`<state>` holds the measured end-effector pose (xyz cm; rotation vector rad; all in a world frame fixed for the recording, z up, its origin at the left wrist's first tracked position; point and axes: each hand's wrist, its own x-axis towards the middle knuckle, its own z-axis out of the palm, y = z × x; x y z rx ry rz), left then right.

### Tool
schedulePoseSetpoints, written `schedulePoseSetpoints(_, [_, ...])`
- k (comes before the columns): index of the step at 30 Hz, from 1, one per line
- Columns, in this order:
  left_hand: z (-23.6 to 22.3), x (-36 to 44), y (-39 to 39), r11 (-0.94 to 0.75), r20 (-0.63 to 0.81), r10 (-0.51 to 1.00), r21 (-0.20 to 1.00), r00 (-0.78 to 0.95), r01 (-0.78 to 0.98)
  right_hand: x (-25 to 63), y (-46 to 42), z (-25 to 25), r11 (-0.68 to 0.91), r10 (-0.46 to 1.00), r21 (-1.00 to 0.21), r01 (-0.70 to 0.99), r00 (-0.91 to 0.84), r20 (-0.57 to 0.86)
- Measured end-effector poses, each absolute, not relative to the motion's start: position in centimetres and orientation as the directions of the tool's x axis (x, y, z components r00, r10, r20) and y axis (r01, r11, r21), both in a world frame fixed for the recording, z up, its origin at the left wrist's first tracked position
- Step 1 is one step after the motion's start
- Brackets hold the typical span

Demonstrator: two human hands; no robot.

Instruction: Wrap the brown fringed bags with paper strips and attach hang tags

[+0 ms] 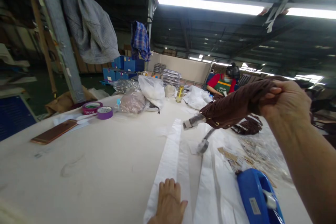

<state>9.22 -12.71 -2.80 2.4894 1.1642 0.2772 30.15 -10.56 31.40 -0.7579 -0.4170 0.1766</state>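
My right hand is raised at the right with its fingers closed round a bunched dark brown garment. The garment hangs out to the left above the table, with clear plastic-wrapped ends dangling from it. Below, my left hand lies flat, fingers out and palm down, on a long white strip of fabric or paper. More white sheeting spreads to its right. A blue tape dispenser-like tool stands at the lower right.
A phone, a magenta tape roll and a purple tape roll lie at the left. Plastic-bagged goods, a yellowish bottle and brown bundles sit farther back. A co-worker is beyond the table.
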Motion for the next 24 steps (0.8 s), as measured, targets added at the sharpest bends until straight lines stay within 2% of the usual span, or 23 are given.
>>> schedulePoseSetpoints(3, [-1.0, 10.9, -12.1, -0.551, -0.124, 0.732, 0.471, 0.67, 0.689, 30.3, -11.2, 31.2, 0.699, 0.305, -0.715, -0.015, 0.911, 0.279])
schedulePoseSetpoints(11, [-0.3, 12.7, -9.8, -0.454, -0.172, 0.758, 0.554, 0.629, 0.698, 31.3, -14.1, 29.4, 0.666, 0.38, -0.744, -0.05, 0.881, 0.281])
schedulePoseSetpoints(20, [5.9, 7.1, -6.0, -0.276, -0.308, 0.744, 0.668, 0.594, 0.692, 30.9, -15.8, 29.0, 0.67, 0.39, -0.74, -0.063, 0.877, 0.279])
schedulePoseSetpoints(24, [7.3, 4.9, -6.2, -0.254, -0.321, 0.727, 0.695, 0.607, 0.672, 29.8, -15.8, 28.8, 0.677, 0.398, -0.733, -0.067, 0.871, 0.289])
